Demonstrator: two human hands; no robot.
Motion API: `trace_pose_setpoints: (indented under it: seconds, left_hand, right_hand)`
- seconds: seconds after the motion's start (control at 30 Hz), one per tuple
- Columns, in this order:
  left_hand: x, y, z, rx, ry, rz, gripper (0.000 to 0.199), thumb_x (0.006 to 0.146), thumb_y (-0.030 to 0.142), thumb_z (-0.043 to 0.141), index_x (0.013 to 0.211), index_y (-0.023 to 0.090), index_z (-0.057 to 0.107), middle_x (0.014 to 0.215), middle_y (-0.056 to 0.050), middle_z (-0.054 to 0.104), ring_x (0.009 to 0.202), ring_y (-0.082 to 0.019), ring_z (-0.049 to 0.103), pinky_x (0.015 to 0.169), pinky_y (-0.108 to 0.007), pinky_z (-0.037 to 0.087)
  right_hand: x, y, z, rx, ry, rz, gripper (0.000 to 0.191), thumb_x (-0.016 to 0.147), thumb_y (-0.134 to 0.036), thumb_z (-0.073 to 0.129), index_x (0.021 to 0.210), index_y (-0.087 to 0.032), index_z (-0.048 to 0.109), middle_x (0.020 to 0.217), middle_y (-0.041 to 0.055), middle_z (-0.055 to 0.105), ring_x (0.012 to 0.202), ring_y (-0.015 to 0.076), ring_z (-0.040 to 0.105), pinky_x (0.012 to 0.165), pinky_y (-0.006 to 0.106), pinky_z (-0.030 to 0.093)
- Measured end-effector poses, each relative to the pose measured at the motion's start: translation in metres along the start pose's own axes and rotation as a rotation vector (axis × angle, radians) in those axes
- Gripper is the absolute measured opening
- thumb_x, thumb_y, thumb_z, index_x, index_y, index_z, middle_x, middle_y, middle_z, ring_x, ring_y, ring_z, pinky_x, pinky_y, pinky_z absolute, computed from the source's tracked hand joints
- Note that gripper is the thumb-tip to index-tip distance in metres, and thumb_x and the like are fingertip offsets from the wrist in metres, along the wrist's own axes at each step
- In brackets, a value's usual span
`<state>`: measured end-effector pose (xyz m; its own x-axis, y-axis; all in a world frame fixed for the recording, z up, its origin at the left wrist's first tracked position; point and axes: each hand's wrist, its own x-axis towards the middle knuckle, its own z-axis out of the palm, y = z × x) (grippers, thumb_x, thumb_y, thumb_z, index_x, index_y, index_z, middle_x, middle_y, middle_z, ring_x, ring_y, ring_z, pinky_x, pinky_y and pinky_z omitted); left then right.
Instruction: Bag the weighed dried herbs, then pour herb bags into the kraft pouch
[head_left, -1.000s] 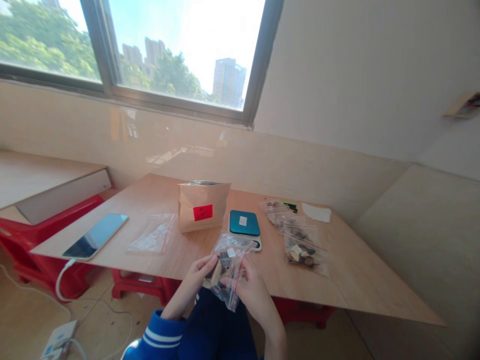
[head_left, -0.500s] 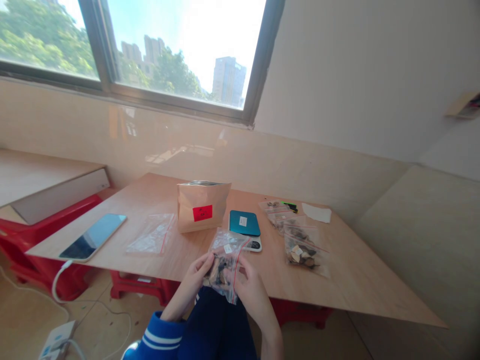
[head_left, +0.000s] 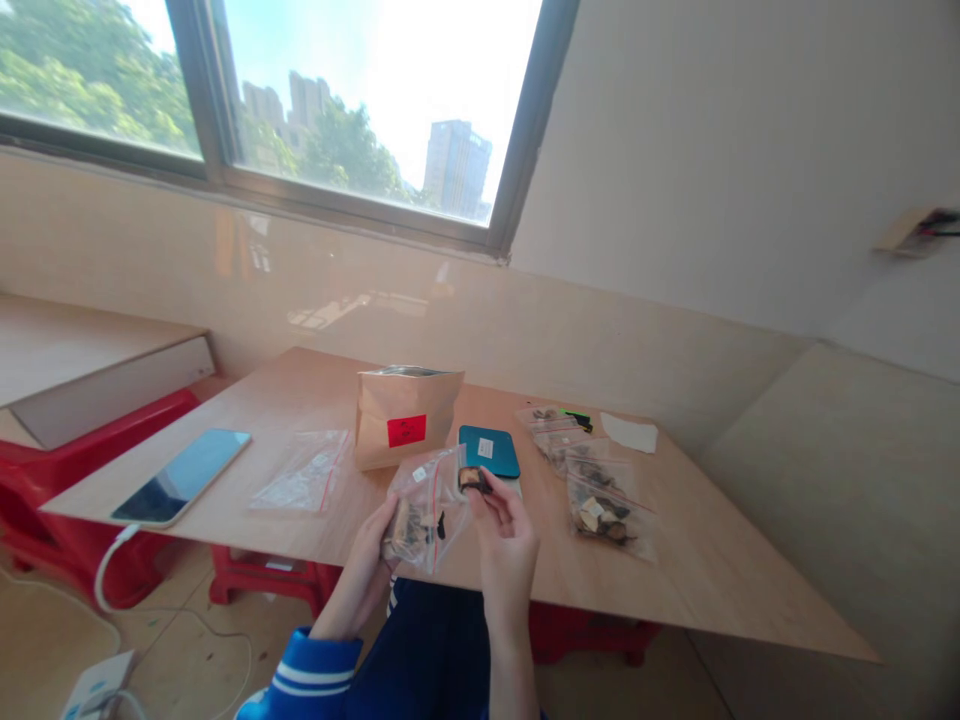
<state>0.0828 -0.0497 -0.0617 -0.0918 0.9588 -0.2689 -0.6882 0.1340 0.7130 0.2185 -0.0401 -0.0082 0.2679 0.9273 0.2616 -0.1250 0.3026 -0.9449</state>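
Note:
My left hand point(head_left: 373, 543) is closed on a clear zip bag point(head_left: 421, 530) with a red seal line, which holds dried brown and black pieces. The bag is tilted, its seal side towards the right. Between the thumb and fingers of my right hand point(head_left: 504, 525) is a dried slice point(head_left: 474, 480), pale in the middle with a dark rim, held just right of the bag's mouth. Behind it lies a small scale with a teal top point(head_left: 491, 450), its front partly hidden by my right hand. The kraft pouch point(head_left: 409, 405) with a red label stands open behind the bag.
Several filled zip bags point(head_left: 607, 510) lie on the right of the table point(head_left: 720, 560), near a white paper piece point(head_left: 628, 432) and a black and green marker-like item point(head_left: 577, 418). An unfilled zip bag point(head_left: 296, 475) and a charging phone point(head_left: 184, 475) lie left. Red stools point(head_left: 270, 580) stand below.
My right hand has come away from the bag, up and to the right, with a dried slice pinched in it. The bag in my left hand has shifted slightly left and turned.

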Motion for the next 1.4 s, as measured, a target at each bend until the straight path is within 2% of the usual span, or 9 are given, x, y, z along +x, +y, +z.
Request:
trace_pose_setpoints:
  seconds: [0.2,0.33,0.43,0.57,0.9,1.03,1.13,1.27,1.4]
  left_hand:
    - [-0.005,0.019,-0.022,-0.100,0.085,0.034,0.036,0.088,0.029,0.057,0.121,0.015,0.064,0.116,-0.009,0.071,0.109,-0.023,0.065,0.092,-0.032,0.053]
    - [-0.010,0.029,-0.029,-0.115,0.087,0.047,0.035,0.091,0.028,0.052,0.121,0.013,0.063,0.118,-0.009,0.070,0.109,-0.022,0.065,0.095,-0.033,0.051]
    - [-0.012,0.035,-0.031,-0.105,0.111,0.061,0.033,0.090,0.026,0.054,0.120,0.014,0.064,0.114,-0.010,0.071,0.107,-0.022,0.066,0.094,-0.033,0.052]
    - [-0.009,0.035,-0.035,-0.104,0.196,0.076,0.031,0.090,0.021,0.053,0.117,0.014,0.065,0.111,-0.009,0.072,0.104,-0.021,0.067,0.092,-0.031,0.053]
    - [-0.003,0.025,-0.039,-0.115,0.086,0.086,0.030,0.086,0.028,0.058,0.110,0.013,0.066,0.103,-0.012,0.074,0.097,-0.025,0.069,0.085,-0.036,0.056]
    - [-0.005,0.024,-0.038,-0.198,0.155,0.192,0.021,0.079,0.019,0.063,0.099,0.019,0.069,0.099,-0.006,0.075,0.095,-0.023,0.070,0.081,-0.032,0.057]
    - [-0.007,0.026,-0.039,-0.258,0.108,0.187,0.022,0.077,0.018,0.062,0.097,0.019,0.071,0.100,-0.006,0.075,0.101,-0.026,0.067,0.085,-0.038,0.055]
    - [-0.005,0.027,-0.040,-0.242,-0.107,0.137,0.033,0.073,0.018,0.063,0.104,0.018,0.072,0.107,-0.008,0.074,0.108,-0.031,0.064,0.093,-0.046,0.051]
    - [-0.002,0.021,-0.039,-0.221,-0.148,0.161,0.044,0.072,0.016,0.064,0.116,0.021,0.068,0.110,-0.007,0.073,0.109,-0.030,0.064,0.097,-0.045,0.049]
  right_hand:
    - [0.056,-0.031,0.074,-0.056,-0.178,-0.345,0.028,0.081,-0.033,0.064,0.104,-0.018,0.065,0.103,0.0073,0.071,0.093,0.0190,0.067,0.087,0.034,0.055]
    - [0.102,-0.026,0.113,-0.253,-0.228,-0.550,0.021,0.085,-0.025,0.058,0.104,-0.019,0.064,0.104,0.0070,0.070,0.091,0.0180,0.065,0.087,0.033,0.052]
    - [0.122,-0.017,0.123,-0.404,-0.306,-0.614,0.018,0.086,-0.018,0.055,0.102,-0.019,0.064,0.104,0.0075,0.069,0.093,0.0181,0.064,0.089,0.032,0.050]
    - [0.127,-0.014,0.116,-0.511,-0.466,-0.707,0.019,0.089,-0.016,0.051,0.100,-0.020,0.066,0.102,0.0063,0.068,0.098,0.0175,0.062,0.090,0.029,0.047]
    - [0.126,-0.014,0.102,-0.777,-0.652,-0.757,0.028,0.098,-0.026,0.042,0.095,-0.021,0.069,0.104,0.0050,0.073,0.099,0.0190,0.064,0.095,0.035,0.038]
    - [0.122,-0.020,0.096,-0.650,-0.554,-0.742,0.024,0.096,-0.025,0.045,0.104,-0.021,0.067,0.109,0.0056,0.071,0.107,0.0200,0.060,0.100,0.038,0.035]
    - [0.111,-0.030,0.081,-0.418,-0.540,-0.600,0.023,0.092,-0.019,0.046,0.100,-0.019,0.067,0.104,0.0057,0.070,0.102,0.0183,0.062,0.091,0.033,0.045]
    - [0.087,-0.039,0.053,-0.355,-0.872,-0.347,0.022,0.089,-0.014,0.046,0.089,-0.019,0.068,0.094,0.0030,0.070,0.087,0.0149,0.066,0.080,0.027,0.051]
    - [0.071,-0.031,0.035,-0.479,-1.129,-0.236,0.020,0.084,-0.011,0.055,0.097,-0.018,0.067,0.101,0.0042,0.071,0.094,0.0167,0.066,0.086,0.030,0.051]
